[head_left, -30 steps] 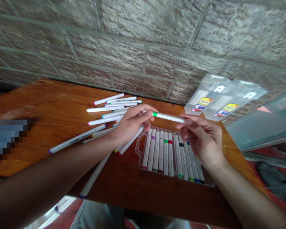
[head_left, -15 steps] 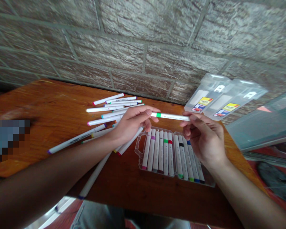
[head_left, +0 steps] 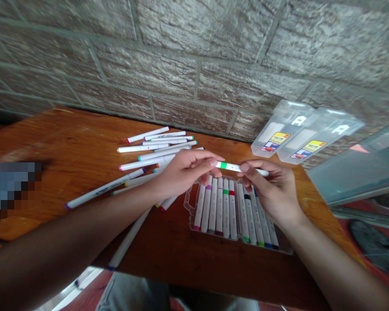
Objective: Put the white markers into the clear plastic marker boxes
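Observation:
A white marker with a green band (head_left: 228,166) is held level between my two hands, above an open clear case (head_left: 188,207). My left hand (head_left: 192,168) pinches its left end between thumb and fingers. Around its right part are the closed fingers of my right hand (head_left: 270,183), with the tip sticking out to the right. Inside the case several white markers (head_left: 226,211) stand side by side in two sections, some with coloured bands. Part of the case's right section is covered by my right hand.
Loose white markers (head_left: 142,163) lie piled on the wooden table (head_left: 84,151) left of the case. Two clear labelled containers (head_left: 301,134) lean against the stone wall (head_left: 181,77) at the back right. A pixelated object (head_left: 9,185) is at the left edge.
My right hand has slid left along the marker, nearer to my left hand. The marker has shifted slightly right and down, and my left hand has moved a little right.

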